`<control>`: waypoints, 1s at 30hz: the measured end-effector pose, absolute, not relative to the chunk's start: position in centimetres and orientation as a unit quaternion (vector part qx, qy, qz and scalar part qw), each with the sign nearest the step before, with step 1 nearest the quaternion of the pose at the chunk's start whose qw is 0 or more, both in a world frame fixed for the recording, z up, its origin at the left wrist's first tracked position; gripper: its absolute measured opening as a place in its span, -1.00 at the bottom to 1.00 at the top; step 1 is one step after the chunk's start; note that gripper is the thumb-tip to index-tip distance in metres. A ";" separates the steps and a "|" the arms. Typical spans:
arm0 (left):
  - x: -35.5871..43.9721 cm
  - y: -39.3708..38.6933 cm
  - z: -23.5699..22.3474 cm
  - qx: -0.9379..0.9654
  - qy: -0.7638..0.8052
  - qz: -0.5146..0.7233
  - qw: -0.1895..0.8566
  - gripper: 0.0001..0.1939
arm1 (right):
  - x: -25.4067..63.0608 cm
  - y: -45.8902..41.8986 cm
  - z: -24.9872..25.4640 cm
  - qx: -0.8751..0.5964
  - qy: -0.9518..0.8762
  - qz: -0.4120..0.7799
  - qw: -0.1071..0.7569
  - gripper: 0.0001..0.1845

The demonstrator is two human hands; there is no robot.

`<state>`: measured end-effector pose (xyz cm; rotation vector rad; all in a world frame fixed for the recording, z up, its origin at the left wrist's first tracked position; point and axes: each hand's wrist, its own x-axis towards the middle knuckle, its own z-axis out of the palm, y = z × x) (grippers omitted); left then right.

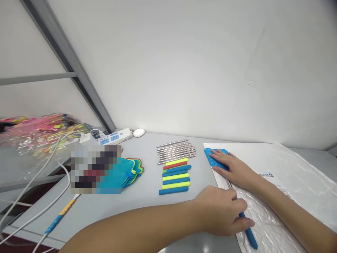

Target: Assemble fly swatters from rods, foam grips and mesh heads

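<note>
On the right of the bench (147, 200), one blue mesh paddle (215, 162) and one blue handle (251, 239) are being held.
The right hand (233, 168) is resting spread over the paddle, the left hand (219, 212) is pinching the smooth handle; whether these are joined is not showing. Farther left, thin shiny rods (176, 152), angular coloured handles (176, 177) and stacked flat paddles (126, 172) are lying loose.

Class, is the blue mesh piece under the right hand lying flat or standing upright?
Flat: the blue mesh piece lies broad face up on the white package, the right hand spread over it.
</note>
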<state>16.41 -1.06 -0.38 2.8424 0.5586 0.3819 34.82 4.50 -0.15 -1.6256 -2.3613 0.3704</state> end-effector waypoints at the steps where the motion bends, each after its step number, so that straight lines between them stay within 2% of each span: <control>1: 16.4 -1.1 -0.3 0.967 0.191 0.123 0.113 -0.58 | 34.8 4.5 -0.2 -0.556 -0.812 0.122 0.130 -0.36; 5: 16.5 -0.8 0.4 0.970 0.187 0.089 0.126 -0.55 | 34.9 4.5 -0.8 -0.551 -0.813 0.113 0.149 -0.38; 9: 15.0 0.5 1.9 0.980 0.107 0.076 0.150 -0.59 | 35.4 4.9 -1.8 -0.543 -0.817 0.102 0.164 -0.38; 12: 11.8 1.4 2.9 0.981 0.133 0.112 0.084 -0.71 | 35.9 5.2 -2.4 -0.542 -0.818 0.091 0.168 -0.39; 17: 4.4 1.2 2.6 0.974 0.167 0.152 -0.025 -0.79 | 36.1 5.4 -2.9 -0.536 -0.818 0.094 0.185 -0.40; 20: 1.8 0.8 2.3 0.974 0.158 0.152 -0.051 -0.84 | 36.4 5.7 -3.4 -0.532 -0.818 0.087 0.200 -0.41; 23: 1.1 0.6 2.8 0.970 0.174 0.164 -0.044 -0.77 | 36.6 5.7 -3.8 -0.530 -0.818 0.068 0.216 -0.47; 26: 1.2 0.7 3.6 0.963 0.196 0.185 -0.026 -0.74 | 35.5 5.4 -2.8 -0.535 -0.812 0.055 0.227 -0.56; 30: 0.7 1.1 3.8 0.954 0.226 0.196 -0.017 -0.75 | 30.4 5.5 1.1 -0.535 -0.818 0.070 0.202 -0.64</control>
